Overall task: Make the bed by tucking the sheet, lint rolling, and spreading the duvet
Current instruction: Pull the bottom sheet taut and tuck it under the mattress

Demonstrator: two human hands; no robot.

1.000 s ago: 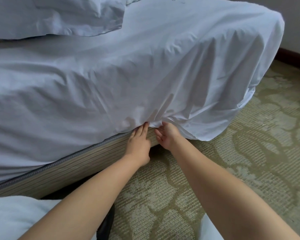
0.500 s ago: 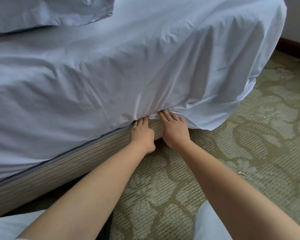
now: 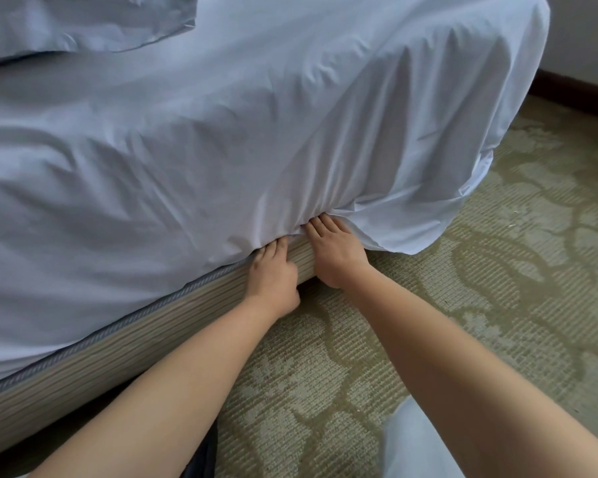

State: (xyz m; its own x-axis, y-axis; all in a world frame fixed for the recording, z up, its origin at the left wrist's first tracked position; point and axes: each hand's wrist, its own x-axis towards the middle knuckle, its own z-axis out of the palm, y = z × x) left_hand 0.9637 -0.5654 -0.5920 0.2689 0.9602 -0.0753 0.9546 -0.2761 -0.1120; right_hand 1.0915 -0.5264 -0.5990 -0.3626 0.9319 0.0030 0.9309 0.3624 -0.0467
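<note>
Down on the patterned carpet (image 3: 428, 322) we reach in: left hand (image 3: 273, 270) and right hand (image 3: 335, 251) flat against the striped bed base (image 3: 118, 353), fingers straight, fingertips pushed under the white sheet (image 3: 221, 150) along the mattress's lower edge. The risk: that bunched fabric just above our fingers may spring out if we withdraw too fast. Right of our hands, the corner flap (image 3: 411, 215) hangs loose, untucked. Farther up, a pillow (image 3: 66, 25) lies at the bed's far left.

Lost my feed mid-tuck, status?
Left hand and right hand flat, fingers pushing sheet under mattress. Corner flap hangs loose over carpet. Nothing in the way.
</note>
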